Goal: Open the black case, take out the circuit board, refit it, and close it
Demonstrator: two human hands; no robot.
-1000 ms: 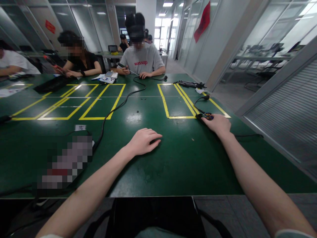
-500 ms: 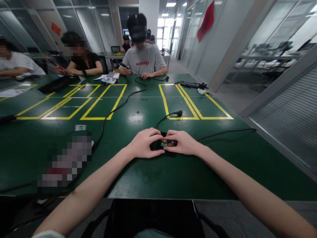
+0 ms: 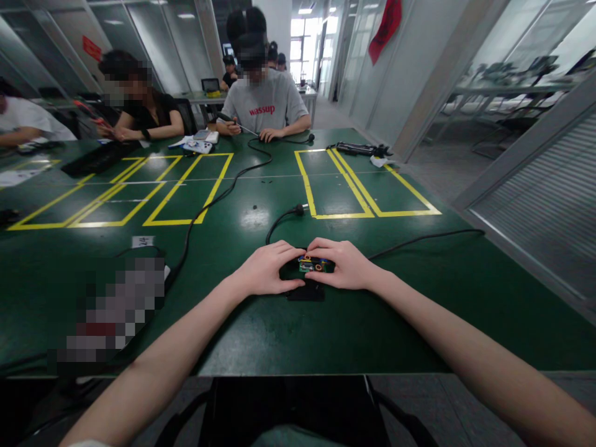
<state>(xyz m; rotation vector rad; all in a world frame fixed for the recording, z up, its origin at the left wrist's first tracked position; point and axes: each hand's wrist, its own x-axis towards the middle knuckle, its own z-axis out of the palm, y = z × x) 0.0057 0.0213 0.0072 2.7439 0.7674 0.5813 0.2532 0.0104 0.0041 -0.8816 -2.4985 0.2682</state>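
Observation:
A small green circuit board with copper coils and other parts on it is between my two hands, just above the table. My right hand grips its right side with thumb and fingers. At the left end, the curved fingers and thumb of my left hand pinch at the board's edge. Below the board lies a flat black casing piece, partly covered by my hands. A black power cord with a plug runs out from behind my left hand.
On the green table, a pixelated power strip lies left, near a paper label. Black cables cross the surface. Across the table, a person holds a screwdriver. A folded black tripod-like object lies at the far right.
The board now shows more clearly, and more of the black casing piece is visible below it. The plug has swung to the left. Both hands keep their hold.

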